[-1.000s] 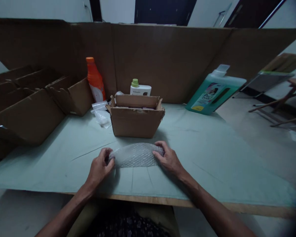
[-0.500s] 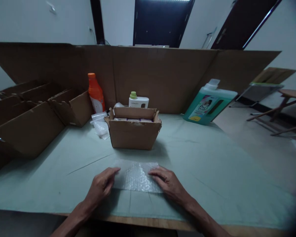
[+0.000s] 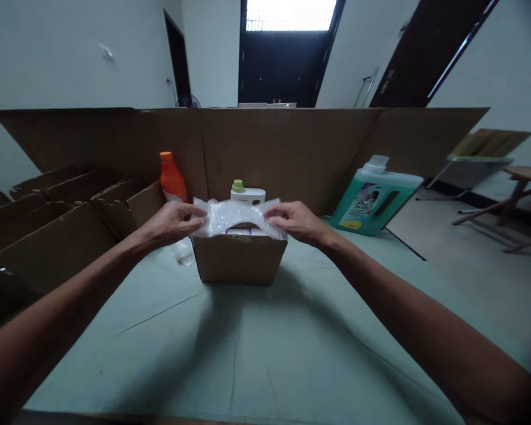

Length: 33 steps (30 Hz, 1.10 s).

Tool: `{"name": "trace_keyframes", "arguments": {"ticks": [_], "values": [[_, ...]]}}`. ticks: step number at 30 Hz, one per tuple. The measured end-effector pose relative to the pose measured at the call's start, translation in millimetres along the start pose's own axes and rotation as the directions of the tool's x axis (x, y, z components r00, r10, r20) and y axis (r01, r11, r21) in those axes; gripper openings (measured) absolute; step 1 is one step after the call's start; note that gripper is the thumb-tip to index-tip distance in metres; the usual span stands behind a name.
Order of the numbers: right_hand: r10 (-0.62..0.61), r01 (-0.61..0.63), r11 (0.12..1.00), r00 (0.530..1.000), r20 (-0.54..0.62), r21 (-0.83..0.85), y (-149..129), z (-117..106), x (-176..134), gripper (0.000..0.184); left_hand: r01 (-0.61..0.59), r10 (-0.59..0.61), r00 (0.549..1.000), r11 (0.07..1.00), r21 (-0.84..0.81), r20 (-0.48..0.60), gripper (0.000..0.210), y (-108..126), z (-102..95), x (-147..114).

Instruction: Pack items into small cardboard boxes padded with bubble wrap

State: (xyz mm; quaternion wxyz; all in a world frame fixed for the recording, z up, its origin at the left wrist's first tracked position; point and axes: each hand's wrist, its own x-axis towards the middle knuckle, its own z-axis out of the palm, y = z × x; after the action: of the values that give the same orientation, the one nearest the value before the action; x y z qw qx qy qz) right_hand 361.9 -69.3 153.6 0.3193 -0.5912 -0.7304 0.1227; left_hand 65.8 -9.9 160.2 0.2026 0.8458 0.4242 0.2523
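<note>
A clear sheet of bubble wrap (image 3: 232, 215) is stretched between my two hands over the top of a small brown cardboard box (image 3: 239, 260). Its left end is pinched in my left hand (image 3: 174, 223), at the box's left rim. My right hand (image 3: 298, 221) grips the other end by the right rim. The sheet's near edge bows upward in the middle. Beneath it, a white item with purple edging (image 3: 244, 231) shows inside the box; the rest of the contents is hidden.
Behind the box stand an orange bottle (image 3: 172, 177) and a white bottle with a green cap (image 3: 248, 193). A jug of green liquid (image 3: 374, 198) leans at the right. Several cardboard boxes (image 3: 62, 248) line the left, and a cardboard panel (image 3: 283, 147) closes off the back.
Both hands have lifted the bubble wrap off the tabletop and carried it forward onto the box's opening. The camera view has tilted up slightly.
</note>
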Motion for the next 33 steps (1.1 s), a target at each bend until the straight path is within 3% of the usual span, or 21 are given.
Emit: {"name": "trace_keyframes", "arguments": {"ticks": [2, 5, 8, 11, 17, 20, 22, 25, 27, 31, 32, 33], "values": [[0.068, -0.043, 0.993, 0.967, 0.244, -0.106, 10, 0, 14, 0.021, 0.041, -0.065, 0.968, 0.994, 0.103, 0.241, 0.032, -8, 2.2, 20], [0.104, -0.012, 0.971, 0.919, 0.381, -0.237, 15, -3, 28, 0.021, 0.03, -0.103, 0.918, 0.981, 0.191, 0.383, 0.027, -17, 5.9, 43], [0.121, 0.017, 0.954, 0.89, 0.439, -0.299, 16, -8, 41, 0.022, 0.029, -0.119, 0.919, 0.971, 0.236, 0.377, 0.022, -21, 6.0, 61], [0.14, 0.011, 0.945, 0.89, 0.435, -0.327, 17, -11, 47, 0.022, 0.003, -0.103, 0.931, 0.961, 0.275, 0.35, 0.027, -24, 8.7, 72], [0.218, -0.006, 0.92, 0.838, 0.499, -0.392, 19, 3, 42, 0.016, -0.106, -0.06, 0.886, 0.939, 0.327, 0.459, 0.021, -26, 30.2, 69], [0.199, 0.034, 0.913, 0.832, 0.517, -0.406, 20, 4, 37, 0.012, -0.131, -0.06, 0.884, 0.92, 0.369, 0.464, 0.018, -27, 29.6, 68], [0.182, 0.059, 0.901, 0.847, 0.499, -0.429, 19, -1, 33, 0.014, -0.133, -0.052, 0.905, 0.908, 0.398, 0.422, 0.019, -29, 24.4, 67], [0.092, 0.093, 0.88, 0.929, 0.359, -0.466, 14, -9, 29, 0.025, -0.162, 0.034, 0.945, 0.913, 0.375, 0.326, 0.019, -30, 19.2, 64], [0.016, 0.127, 0.914, 0.939, 0.345, -0.386, 9, -9, 30, 0.029, -0.177, 0.074, 0.936, 0.943, 0.281, 0.344, 0.024, -28, 20.0, 62], [0.023, 0.067, 0.988, 0.826, 0.564, -0.138, 4, -6, 38, 0.029, -0.127, 0.06, 0.899, 0.983, 0.129, 0.433, 0.045, -23, 19.9, 59], [0.013, 0.048, 0.994, 0.834, 0.552, -0.095, 5, -8, 36, 0.028, -0.119, 0.067, 0.914, 0.987, 0.105, 0.399, 0.047, -22, 17.3, 55], [-0.012, 0.044, 0.997, 0.873, 0.488, -0.056, 8, -12, 31, 0.027, -0.109, 0.078, 0.939, 0.991, 0.075, 0.336, 0.048, -23, 13.8, 49]]}}
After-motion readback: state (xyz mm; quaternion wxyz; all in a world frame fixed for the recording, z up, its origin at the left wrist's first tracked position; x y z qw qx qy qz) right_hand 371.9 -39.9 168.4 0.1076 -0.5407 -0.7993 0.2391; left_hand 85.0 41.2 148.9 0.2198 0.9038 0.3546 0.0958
